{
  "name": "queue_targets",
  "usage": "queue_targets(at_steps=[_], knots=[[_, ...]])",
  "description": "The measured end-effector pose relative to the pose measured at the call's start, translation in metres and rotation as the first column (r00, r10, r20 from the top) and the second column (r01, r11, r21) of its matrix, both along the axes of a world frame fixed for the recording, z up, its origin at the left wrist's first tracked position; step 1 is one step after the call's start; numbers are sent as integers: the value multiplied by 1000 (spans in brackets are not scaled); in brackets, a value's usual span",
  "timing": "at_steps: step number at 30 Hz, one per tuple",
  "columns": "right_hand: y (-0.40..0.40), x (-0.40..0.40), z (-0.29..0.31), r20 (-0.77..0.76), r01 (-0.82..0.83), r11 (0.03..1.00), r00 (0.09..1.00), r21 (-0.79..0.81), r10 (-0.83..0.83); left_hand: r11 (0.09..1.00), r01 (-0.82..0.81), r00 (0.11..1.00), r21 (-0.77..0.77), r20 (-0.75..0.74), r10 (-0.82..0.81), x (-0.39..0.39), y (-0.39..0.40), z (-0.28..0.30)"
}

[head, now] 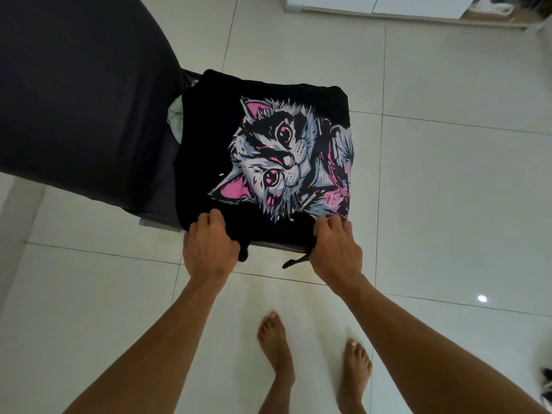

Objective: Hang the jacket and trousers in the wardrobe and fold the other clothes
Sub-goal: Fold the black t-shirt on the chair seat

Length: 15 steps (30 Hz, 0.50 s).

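Room: white tiled floor (448, 189) is lying open on the chair's (89, 115) right and near sides.
Shirt: black T-shirt (209, 138), folded roughly square, is covering the chair seat, cat print facing up.
Direction: the cat's head is lying sideways, ears toward the chair back.
Hands: left hand (209, 249) and right hand (336, 252) are gripping the shirt's near edge, set apart.

Both bare arms reached forward and down. The left hand (210, 249) and right hand (336, 252) lay knuckles up, level and apart, each with fingers (334, 224) curled, pinching black cloth beneath them.
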State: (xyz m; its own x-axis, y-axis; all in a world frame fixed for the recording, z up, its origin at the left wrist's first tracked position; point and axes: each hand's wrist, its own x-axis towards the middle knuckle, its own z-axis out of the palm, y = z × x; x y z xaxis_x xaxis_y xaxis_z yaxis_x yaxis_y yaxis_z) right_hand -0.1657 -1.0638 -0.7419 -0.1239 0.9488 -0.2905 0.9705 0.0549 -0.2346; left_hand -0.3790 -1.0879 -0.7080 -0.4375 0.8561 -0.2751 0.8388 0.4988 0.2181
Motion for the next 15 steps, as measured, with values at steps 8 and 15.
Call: queue_targets(at_steps=[8,15], knots=[[14,19,18,-37,319,936,944,-147,-328,982,184,977,-47,-104,-188,-39,13,18],[38,32,35,-16,398,907,915,-134,-404,971,208,961,-119,-162,-225,-65,22,34]])
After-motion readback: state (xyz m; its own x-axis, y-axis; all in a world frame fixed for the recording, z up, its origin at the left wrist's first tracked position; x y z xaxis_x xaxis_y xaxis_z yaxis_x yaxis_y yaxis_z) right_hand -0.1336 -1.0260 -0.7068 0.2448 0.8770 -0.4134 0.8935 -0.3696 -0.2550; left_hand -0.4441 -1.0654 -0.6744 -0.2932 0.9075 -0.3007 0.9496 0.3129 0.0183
